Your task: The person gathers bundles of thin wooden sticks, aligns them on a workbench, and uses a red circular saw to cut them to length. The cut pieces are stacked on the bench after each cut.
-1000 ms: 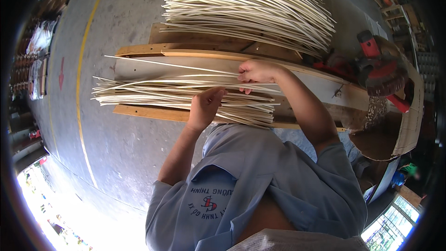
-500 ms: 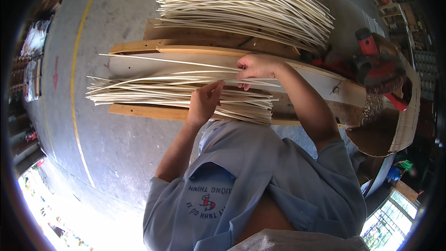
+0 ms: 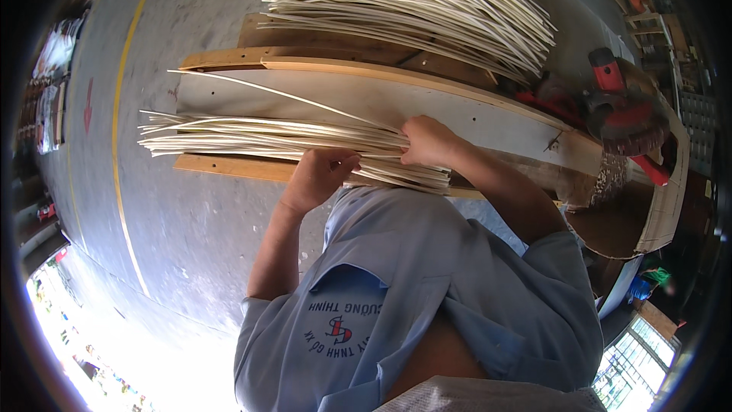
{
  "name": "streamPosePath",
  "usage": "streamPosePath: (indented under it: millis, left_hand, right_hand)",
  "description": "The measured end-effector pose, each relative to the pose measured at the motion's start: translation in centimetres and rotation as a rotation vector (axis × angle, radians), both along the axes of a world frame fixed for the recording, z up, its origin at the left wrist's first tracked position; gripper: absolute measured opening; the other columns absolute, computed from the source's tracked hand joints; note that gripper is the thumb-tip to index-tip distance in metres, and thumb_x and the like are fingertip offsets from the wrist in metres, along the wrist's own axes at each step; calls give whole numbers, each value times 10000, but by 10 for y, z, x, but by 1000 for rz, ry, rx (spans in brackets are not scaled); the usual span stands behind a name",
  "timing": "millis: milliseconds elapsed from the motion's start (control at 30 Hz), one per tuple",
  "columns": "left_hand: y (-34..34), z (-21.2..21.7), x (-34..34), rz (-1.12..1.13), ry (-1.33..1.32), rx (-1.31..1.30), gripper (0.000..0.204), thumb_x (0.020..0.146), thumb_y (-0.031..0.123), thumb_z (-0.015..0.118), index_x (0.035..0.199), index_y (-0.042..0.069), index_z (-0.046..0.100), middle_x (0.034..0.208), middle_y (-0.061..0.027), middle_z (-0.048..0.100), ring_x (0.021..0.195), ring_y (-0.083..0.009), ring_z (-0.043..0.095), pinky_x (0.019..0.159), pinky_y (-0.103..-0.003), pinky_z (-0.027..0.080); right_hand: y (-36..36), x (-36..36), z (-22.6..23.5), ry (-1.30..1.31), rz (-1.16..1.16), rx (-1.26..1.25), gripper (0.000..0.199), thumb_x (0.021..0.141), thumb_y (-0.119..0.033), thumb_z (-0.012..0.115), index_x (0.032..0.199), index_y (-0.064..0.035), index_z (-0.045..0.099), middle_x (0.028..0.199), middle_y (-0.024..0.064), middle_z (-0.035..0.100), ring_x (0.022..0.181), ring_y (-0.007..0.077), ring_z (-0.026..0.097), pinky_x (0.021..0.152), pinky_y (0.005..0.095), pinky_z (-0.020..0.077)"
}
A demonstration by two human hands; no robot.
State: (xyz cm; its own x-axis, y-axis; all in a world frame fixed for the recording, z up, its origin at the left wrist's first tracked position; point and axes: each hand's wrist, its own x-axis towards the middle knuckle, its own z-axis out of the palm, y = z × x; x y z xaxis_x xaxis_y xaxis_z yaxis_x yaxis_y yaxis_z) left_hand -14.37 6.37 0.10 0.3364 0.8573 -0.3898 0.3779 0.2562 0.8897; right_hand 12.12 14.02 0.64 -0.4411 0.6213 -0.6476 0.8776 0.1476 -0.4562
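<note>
A loose bundle of thin pale rods, like rattan canes (image 3: 252, 134), lies lengthwise across the bench in front of me. My right hand (image 3: 428, 142) bends over the bundle's right part, its fingers closed on one cane (image 3: 282, 98). That cane slants away up to the left, its far end apart from the others. Lower and to the left, my left hand (image 3: 316, 177) rests against the near side of the bundle. Its thumb and forefinger are pinched together; whatever is between them is too small to make out.
Beyond the bench's wooden rail (image 3: 343, 65) lies a larger pile of canes (image 3: 404, 8). At the right stands a red and black power saw (image 3: 621, 111) beside a cut-open cardboard box (image 3: 663, 210). A yellow line (image 3: 122, 91) runs along the floor at left.
My right hand has moved down and slightly right; the slanting cane now tilts more steeply. The left hand has lowered a little, and fewer canes are raised above the bundle.
</note>
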Motion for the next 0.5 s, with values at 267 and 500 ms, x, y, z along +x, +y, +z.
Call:
streamPosePath:
  millis: [267, 500]
  left_hand:
    - [-19, 8, 45, -56, 117, 656, 323, 912, 130, 806, 1211, 19, 753, 1188, -143, 760, 1045, -301, 724, 897, -405, 597]
    - [-18, -38, 67, -168, 400, 879, 497, 909, 209, 786, 1364, 46, 671, 1460, -120, 647, 1387, -342, 555, 1196, -533, 409]
  right_hand:
    - [42, 2, 32, 94, -79, -152, 360, 849, -264, 711, 1038, 42, 733, 952, 258, 746, 874, 385, 749, 803, 478, 572]
    - [39, -10, 54, -81, -21, 149, 384, 906, -352, 769, 1091, -17, 784, 1030, 219, 780, 999, 383, 761, 875, 484, 604]
